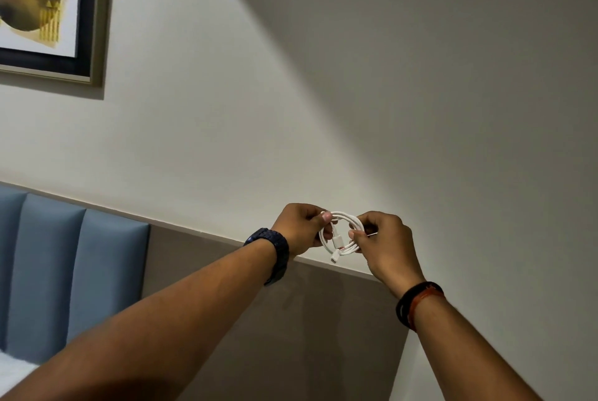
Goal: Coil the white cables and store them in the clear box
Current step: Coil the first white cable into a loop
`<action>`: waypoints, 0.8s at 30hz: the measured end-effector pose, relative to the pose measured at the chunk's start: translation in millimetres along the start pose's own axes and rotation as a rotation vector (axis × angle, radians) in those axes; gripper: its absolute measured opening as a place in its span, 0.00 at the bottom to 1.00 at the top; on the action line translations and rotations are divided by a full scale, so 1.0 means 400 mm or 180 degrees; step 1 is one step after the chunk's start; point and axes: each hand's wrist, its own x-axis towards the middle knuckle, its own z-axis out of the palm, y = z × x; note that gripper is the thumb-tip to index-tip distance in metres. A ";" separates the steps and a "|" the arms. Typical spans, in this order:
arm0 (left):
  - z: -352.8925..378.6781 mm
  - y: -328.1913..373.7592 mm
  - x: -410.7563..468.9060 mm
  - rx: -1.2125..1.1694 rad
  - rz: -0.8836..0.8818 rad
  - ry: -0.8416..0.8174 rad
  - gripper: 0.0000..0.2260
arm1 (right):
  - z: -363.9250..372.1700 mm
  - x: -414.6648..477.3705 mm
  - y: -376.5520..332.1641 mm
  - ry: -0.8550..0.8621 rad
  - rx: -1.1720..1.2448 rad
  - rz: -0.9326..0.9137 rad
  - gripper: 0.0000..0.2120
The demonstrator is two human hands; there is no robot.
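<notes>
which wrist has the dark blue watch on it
The left wrist: a dark blue watch sits behind the left hand. The right hand wrist carries thin black and orange bands instead.

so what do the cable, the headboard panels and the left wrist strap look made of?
White cable: smooth matte plastic jacket, bends into a tight coil. Headboard panels: blue padded leather or vinyl, going by the soft sheen and seams. Wrist strap: dark and linked; metal or resin, cannot tell.

White cable, wound into a small round coil of several loops, held upright in mid-air before a pale wall; two plug ends (one hanging lowest, one inside the ring) near the coil's bottom.
</notes>
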 end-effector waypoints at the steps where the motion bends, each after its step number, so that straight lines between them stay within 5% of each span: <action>1: 0.002 -0.002 -0.001 -0.0152 -0.0126 -0.0027 0.09 | -0.003 -0.001 0.002 -0.0066 -0.0020 -0.0010 0.03; 14: 0.009 -0.031 -0.002 -0.0909 -0.0325 0.0057 0.12 | -0.022 -0.004 0.016 -0.0830 0.0312 -0.0096 0.07; 24: 0.019 -0.021 -0.008 -0.1268 -0.0214 0.0238 0.05 | -0.040 0.002 0.035 -0.1335 0.0749 0.0045 0.06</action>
